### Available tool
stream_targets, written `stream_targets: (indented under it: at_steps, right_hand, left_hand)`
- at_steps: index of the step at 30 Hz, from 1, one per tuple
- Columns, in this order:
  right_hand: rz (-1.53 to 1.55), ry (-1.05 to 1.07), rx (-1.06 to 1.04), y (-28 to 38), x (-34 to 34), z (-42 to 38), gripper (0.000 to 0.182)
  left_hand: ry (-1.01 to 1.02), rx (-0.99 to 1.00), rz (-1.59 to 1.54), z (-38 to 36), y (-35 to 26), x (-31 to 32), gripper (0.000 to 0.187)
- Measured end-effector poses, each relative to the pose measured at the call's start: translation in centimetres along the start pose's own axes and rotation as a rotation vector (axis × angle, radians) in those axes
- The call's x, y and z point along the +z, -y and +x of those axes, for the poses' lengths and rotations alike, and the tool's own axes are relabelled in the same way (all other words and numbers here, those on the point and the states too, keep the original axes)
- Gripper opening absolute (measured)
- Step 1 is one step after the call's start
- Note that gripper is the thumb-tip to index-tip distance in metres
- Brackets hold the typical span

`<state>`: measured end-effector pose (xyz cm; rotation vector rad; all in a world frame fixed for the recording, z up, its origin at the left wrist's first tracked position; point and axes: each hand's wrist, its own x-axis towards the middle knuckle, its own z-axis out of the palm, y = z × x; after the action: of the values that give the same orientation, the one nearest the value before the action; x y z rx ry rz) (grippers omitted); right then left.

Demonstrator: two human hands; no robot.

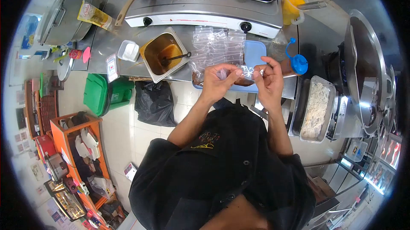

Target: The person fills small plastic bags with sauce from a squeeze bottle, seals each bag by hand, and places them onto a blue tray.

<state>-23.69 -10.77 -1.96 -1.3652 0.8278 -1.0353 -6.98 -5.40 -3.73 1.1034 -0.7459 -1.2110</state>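
Observation:
My left hand (220,80) and my right hand (270,82) pinch a small clear plastic bag (248,73) between thumbs and fingers, one at each side of it. Something brownish shows just below the bag, over the blue tray (256,50). Behind my left hand, many clear plastic packets (213,50) lie in overlapping rows across the tray's left part. To their left, a square steel container (149,57) holds brown sauce and a dark-handled ladle (177,58).
A gas stove (192,6) spans the back. A white tub (128,51) stands left of the sauce. At the right are a blue-capped bottle (299,64), a yellow-filled jug (292,6) and a tray of floury pieces (316,110). A green bin (96,93) stands lower left.

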Motion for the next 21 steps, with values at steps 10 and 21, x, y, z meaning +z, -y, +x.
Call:
stream_targets:
  at_steps: [10,21]
  right_hand:
    - [0.084,0.129,0.007,-1.9,4.5,3.5,0.049]
    - [-0.043,0.063,0.247,-5.1,1.7,2.8,0.031]
  left_hand:
    - [-0.075,0.072,0.184,1.1,-0.7,-3.9,0.010]
    - [0.102,-0.164,-0.021,2.0,2.7,-6.0,0.008]
